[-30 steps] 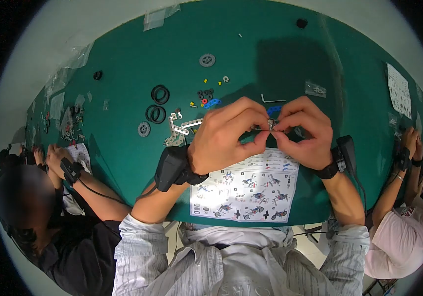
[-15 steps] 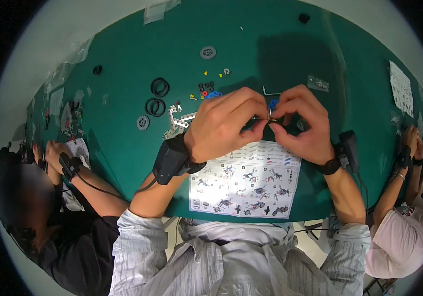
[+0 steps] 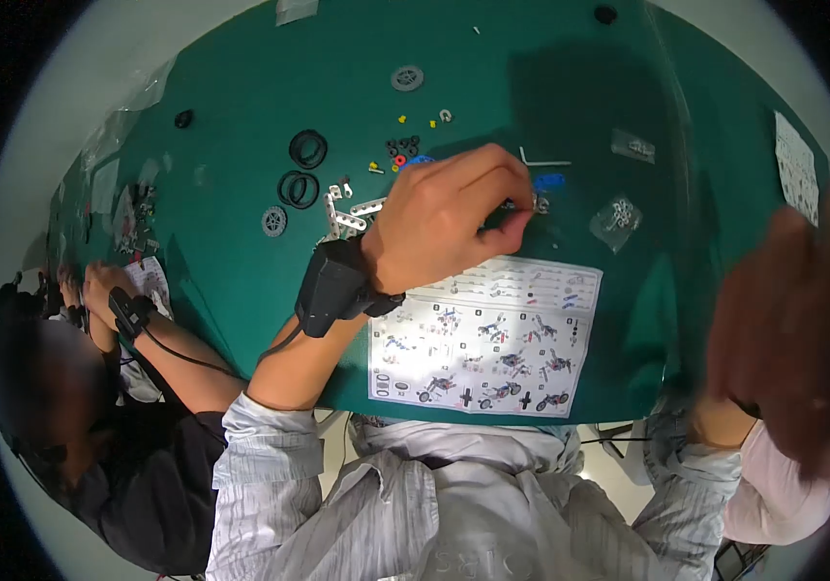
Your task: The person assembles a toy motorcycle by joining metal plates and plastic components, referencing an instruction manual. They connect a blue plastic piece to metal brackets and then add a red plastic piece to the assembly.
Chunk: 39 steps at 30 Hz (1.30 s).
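Observation:
My left hand (image 3: 449, 218) is above the middle of the green table (image 3: 231, 194), its thumb and fingertips drawn together; a small metallic part shows at them, too small to name. Just right of these fingertips lies a blue piece (image 3: 549, 181), with an L-shaped hex key (image 3: 544, 163) behind it. My right hand (image 3: 790, 339) is raised at the far right, heavily smeared, so its fingers and anything in them cannot be made out. Below my left hand a printed instruction sheet (image 3: 482, 339) lies flat. Perforated metal strips (image 3: 345, 219) rest left of that hand.
Black rubber rings (image 3: 308, 149), grey wheels (image 3: 407, 78) and small black spacers (image 3: 402, 147) lie at the back and left. Bags of small parts (image 3: 616, 223) sit to the right. A co-worker's arm (image 3: 182, 353) is at the left, another person's pink sleeve (image 3: 783, 494) at the right.
My right hand has left the fingertips of my left hand and swung far right. My left hand stays over the table. The blue piece and the bag of small parts are now uncovered.

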### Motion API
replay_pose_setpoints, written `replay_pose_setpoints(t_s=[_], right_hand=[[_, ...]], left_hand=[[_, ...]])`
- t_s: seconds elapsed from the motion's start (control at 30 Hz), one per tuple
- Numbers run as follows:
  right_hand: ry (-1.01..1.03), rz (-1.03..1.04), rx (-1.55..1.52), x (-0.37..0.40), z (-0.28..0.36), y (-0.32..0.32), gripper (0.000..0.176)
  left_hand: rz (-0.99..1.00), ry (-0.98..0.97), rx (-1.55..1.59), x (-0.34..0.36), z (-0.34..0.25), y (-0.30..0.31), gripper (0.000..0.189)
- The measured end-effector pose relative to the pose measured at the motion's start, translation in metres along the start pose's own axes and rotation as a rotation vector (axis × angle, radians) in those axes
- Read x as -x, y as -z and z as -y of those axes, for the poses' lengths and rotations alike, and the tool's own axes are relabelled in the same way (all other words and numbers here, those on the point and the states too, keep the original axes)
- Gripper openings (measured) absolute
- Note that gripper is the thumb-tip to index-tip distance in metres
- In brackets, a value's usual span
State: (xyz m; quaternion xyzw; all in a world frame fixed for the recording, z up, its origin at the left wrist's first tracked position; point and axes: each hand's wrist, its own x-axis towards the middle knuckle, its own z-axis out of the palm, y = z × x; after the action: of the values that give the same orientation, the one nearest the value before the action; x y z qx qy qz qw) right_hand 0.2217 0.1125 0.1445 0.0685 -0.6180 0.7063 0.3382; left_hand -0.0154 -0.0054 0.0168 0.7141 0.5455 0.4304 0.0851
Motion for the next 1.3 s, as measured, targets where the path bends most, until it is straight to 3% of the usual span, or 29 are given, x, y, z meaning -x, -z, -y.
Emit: replay_pose_setpoints(t_s=[0.43,0.8,1.3], right_hand=[[0.182,0.104,-0.168,0.014,0.010,-0.027,0.027],[0.196,0.113,-0.161,0.029,0.019,-0.024,0.029],[0.224,0.106,-0.179,0.030,0.019,-0.031,0.033]], left_hand=[[-0.015,-0.096,-0.094,0.000,0.002,0.000,0.027],[0.030,-0.014,-0.084,-0.002,-0.004,0.004,0.026],[0.006,-0.064,-0.096,0.000,-0.003,-0.001,0.025]])
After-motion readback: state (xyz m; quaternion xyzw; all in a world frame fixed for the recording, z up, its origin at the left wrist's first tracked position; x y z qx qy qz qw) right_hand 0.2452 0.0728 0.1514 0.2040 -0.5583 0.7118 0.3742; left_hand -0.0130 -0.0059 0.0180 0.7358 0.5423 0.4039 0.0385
